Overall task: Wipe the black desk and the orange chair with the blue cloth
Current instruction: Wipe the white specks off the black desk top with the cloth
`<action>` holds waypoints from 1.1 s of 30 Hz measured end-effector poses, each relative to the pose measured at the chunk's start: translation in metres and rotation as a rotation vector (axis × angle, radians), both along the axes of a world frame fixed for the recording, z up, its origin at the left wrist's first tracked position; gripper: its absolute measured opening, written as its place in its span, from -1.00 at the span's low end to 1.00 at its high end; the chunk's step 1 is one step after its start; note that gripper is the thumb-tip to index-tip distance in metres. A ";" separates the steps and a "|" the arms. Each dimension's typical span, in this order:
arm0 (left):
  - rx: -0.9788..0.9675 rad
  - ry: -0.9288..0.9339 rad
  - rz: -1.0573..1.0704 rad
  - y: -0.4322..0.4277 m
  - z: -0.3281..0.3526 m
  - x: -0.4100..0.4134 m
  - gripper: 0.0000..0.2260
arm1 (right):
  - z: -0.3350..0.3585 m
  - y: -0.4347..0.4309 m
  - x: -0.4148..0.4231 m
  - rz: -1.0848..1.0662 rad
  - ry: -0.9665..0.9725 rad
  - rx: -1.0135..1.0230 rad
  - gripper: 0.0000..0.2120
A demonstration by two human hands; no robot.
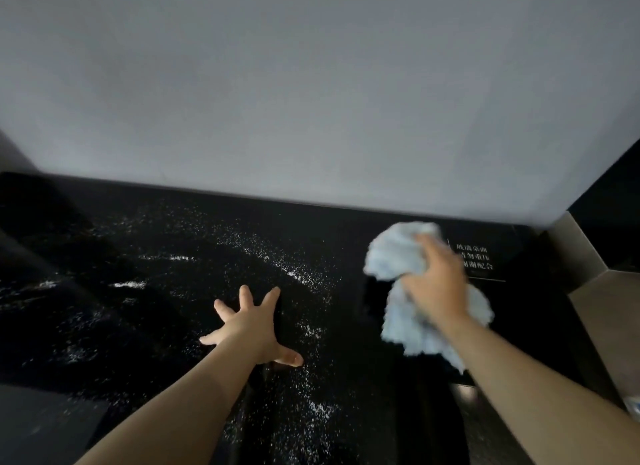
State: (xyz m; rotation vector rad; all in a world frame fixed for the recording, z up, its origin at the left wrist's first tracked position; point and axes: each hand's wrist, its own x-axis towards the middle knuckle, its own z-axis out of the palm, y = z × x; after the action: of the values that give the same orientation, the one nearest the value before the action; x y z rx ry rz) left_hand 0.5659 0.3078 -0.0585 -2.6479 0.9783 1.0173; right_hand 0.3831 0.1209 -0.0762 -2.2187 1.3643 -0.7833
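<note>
The black desk (166, 229) fills the lower half of the view, its glossy top strewn with white powder specks and streaks across the left and middle. My left hand (247, 326) lies flat on the desk near the centre, fingers spread wide, holding nothing. My right hand (438, 284) is at the right, blurred, and grips a bunched light blue cloth (394, 253) that rests on the desk top. Part of the cloth hangs out below my wrist. The orange chair is not in view.
A plain grey wall (311, 84) rises along the desk's far edge. White printed characters (474, 257) mark the desk top just right of the cloth. A brown angular surface (599, 312) borders the desk on the right.
</note>
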 end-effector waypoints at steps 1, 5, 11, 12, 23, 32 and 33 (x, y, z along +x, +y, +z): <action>0.002 0.001 -0.002 0.000 0.000 0.000 0.11 | 0.003 -0.021 -0.009 -0.194 0.105 0.042 -0.57; -0.004 0.004 0.005 0.000 -0.002 0.001 0.11 | 0.000 -0.058 -0.017 -0.468 0.515 0.405 -0.39; -0.017 0.009 0.035 -0.001 -0.006 0.001 0.12 | -0.008 0.000 0.053 0.109 0.471 0.004 -0.77; -0.024 0.010 0.037 -0.001 -0.006 0.001 0.12 | -0.007 0.012 0.056 0.261 0.415 0.032 -0.86; -0.034 -0.013 0.046 -0.001 -0.014 0.003 0.14 | -0.015 -0.034 0.023 -0.168 0.546 0.156 -0.56; -0.031 -0.041 0.002 0.005 -0.017 0.003 0.12 | -0.027 0.019 0.009 0.344 0.430 -0.044 -0.51; -0.024 -0.044 -0.002 0.005 -0.016 0.003 0.12 | -0.020 0.000 0.009 0.114 0.506 0.087 -0.46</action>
State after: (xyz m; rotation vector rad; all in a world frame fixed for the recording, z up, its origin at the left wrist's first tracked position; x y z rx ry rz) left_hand 0.5692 0.3126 -0.0749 -2.6767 0.9898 0.9480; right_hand 0.3926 0.1214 -0.0959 -2.4974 1.4335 -0.1147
